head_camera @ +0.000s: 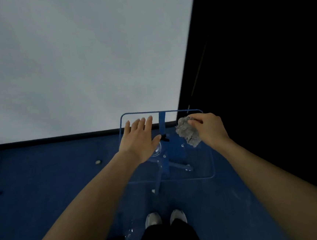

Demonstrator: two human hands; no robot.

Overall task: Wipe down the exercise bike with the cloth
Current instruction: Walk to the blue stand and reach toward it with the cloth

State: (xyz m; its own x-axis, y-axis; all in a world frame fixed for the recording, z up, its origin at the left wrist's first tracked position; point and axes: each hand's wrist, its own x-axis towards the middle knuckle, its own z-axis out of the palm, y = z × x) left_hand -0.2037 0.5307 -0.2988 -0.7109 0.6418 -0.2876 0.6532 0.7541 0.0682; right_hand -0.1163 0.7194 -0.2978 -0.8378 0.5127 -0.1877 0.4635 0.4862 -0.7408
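Note:
A blue metal bike frame (pixel 161 119) stands in front of me, with a thin rectangular bar loop and a central upright post. My left hand (pixel 139 138) hovers flat over the loop's left half, fingers spread, holding nothing. My right hand (pixel 209 128) is at the loop's right side and pinches a crumpled grey cloth (pixel 188 131), which hangs bunched below the fingers. Bolts and lower struts (pixel 179 166) of the frame show beneath the hands.
A white wall (pixel 81 59) rises ahead, with a dark skirting at its foot. A dark area (pixel 264 72) fills the right. The floor (pixel 44 187) is blue with small bits on it. My shoes (pixel 165 217) stand close to the frame's base.

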